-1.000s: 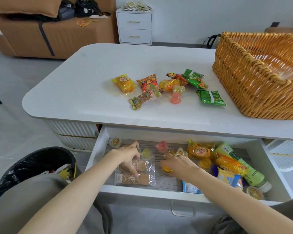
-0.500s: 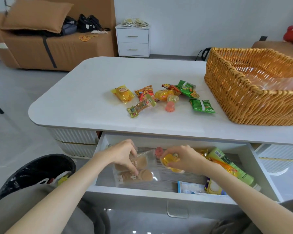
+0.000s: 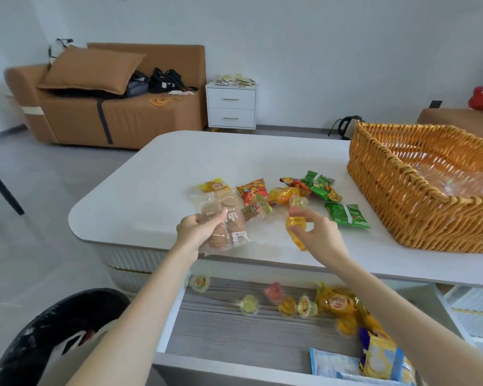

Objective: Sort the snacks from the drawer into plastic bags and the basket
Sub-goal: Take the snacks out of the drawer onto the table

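we see a white desk [image 3: 151, 190] and, at three o'clock, a basket [image 3: 402, 204] woven in orange-gold. on the desk lie a yellow packet [image 3: 214, 186], a red-orange printed packet [image 3: 251, 189] and green packets [image 3: 347, 215] with white marks. our left grip [image 3: 195, 232] holds a clear biscuit bag [image 3: 226, 218] showing tan rounds; our right grip [image 3: 315, 232] holds a translucent yellow jelly cup [image 3: 296, 222]. the drawer [image 3: 234, 330] floor, at six o'clock, is grey wood-grain, with a pink cup [image 3: 273, 292] on it. at ten o'clock, a tan sofa [image 3: 123, 121]; at seven, a black bin [image 3: 53, 330].
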A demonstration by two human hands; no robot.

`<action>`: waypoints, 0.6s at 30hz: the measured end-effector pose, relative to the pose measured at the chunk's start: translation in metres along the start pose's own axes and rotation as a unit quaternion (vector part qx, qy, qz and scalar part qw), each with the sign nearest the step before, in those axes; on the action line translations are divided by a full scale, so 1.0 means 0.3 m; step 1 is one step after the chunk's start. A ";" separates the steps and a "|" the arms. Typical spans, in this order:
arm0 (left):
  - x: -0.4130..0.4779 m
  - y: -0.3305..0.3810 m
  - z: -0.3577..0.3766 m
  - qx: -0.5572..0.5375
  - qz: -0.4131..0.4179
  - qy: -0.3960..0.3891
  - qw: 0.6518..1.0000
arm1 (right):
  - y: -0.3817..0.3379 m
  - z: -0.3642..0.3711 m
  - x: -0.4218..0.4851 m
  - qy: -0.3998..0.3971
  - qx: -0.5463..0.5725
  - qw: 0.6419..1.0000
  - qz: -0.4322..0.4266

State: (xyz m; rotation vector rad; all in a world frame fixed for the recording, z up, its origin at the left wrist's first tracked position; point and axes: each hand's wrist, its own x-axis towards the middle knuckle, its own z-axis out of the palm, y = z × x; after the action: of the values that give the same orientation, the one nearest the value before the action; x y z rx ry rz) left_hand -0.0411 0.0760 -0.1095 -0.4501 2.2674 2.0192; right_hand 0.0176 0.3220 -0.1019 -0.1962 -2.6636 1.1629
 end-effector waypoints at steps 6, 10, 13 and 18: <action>0.086 -0.052 0.011 0.161 0.107 0.122 0.973 | -0.023 0.164 0.087 0.023 -0.106 0.994 -0.035; 0.119 -0.083 0.034 0.231 0.188 0.159 0.941 | -0.005 0.211 0.136 0.045 -0.170 0.983 -0.060; 0.145 -0.097 0.064 0.246 0.211 0.180 0.929 | 0.015 0.230 0.170 0.037 -0.229 0.969 -0.082; 0.175 -0.064 0.101 0.278 0.169 0.163 0.931 | 0.002 0.220 0.217 0.002 -0.270 0.959 -0.082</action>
State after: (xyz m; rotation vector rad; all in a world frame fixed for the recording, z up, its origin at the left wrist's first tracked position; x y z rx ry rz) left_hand -0.0903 0.0951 -0.1449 -0.3818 3.1551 1.3625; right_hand -0.0625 0.2897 -0.1359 -0.0620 -2.8663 0.3652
